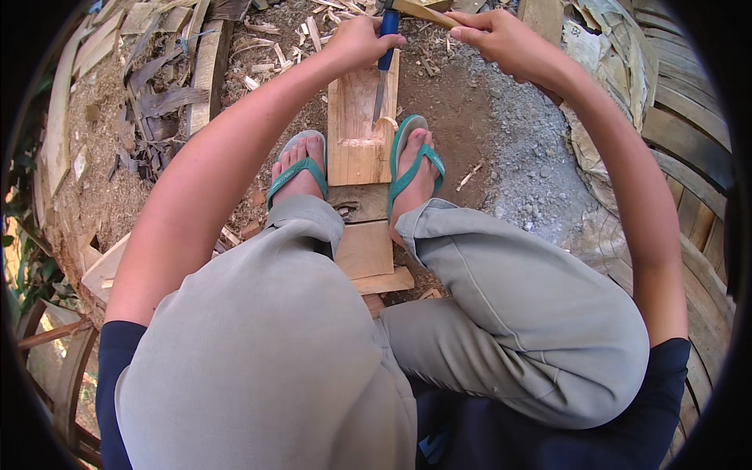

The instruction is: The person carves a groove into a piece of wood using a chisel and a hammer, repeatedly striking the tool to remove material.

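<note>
Between my feet lies a pale wooden block (356,163) with a recess cut into its upper face. My left hand (359,41) grips the blue handle of a chisel (381,94), its blade slanting down into the recess. A curled wood shaving (385,124) stands at the blade's tip, by the recess's right side. In my right hand (497,43) is the wooden handle of a hammer (423,12). The hammer's head is at the top of the chisel handle, partly cut off by the picture's upper edge.
My feet in green flip-flops (417,160) flank the block. More wooden boards (362,249) lie beneath and nearer me. Bark strips and planks (210,70) lie at the left. Grey gravel (533,157) and crumpled sheeting (607,63) are at the right, before a slatted wooden wall (693,117).
</note>
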Demonstrator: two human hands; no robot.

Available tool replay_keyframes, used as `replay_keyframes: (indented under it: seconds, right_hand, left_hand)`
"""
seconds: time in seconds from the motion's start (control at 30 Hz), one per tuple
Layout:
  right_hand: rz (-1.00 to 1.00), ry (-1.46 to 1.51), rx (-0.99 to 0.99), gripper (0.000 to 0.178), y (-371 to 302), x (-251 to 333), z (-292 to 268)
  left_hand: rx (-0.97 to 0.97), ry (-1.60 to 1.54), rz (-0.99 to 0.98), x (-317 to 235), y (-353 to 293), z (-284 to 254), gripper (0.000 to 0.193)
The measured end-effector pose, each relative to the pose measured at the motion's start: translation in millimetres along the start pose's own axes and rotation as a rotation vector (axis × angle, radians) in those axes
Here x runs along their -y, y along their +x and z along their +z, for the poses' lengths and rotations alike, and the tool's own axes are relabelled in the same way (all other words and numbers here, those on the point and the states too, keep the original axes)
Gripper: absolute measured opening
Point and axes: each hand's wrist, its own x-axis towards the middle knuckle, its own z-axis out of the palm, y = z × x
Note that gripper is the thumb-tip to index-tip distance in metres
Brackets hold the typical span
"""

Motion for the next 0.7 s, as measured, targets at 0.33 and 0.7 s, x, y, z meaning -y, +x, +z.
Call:
replay_keyframes:
  seconds: [0.33, 0.7]
  right_hand:
    - [0.020, 0.004, -0.012, 0.039, 13.2, -23.9, 16.2]
    - [0.183, 0.080, 0.035, 0.046, -79.3, 17.0, -50.4]
  left_hand:
    - [0.005, -0.021, 0.010, 7.0, 0.3, 4.4, 0.052]
    - [-0.013, -0.212, 0.093, 4.1, -45.8, -32.1, 0.043]
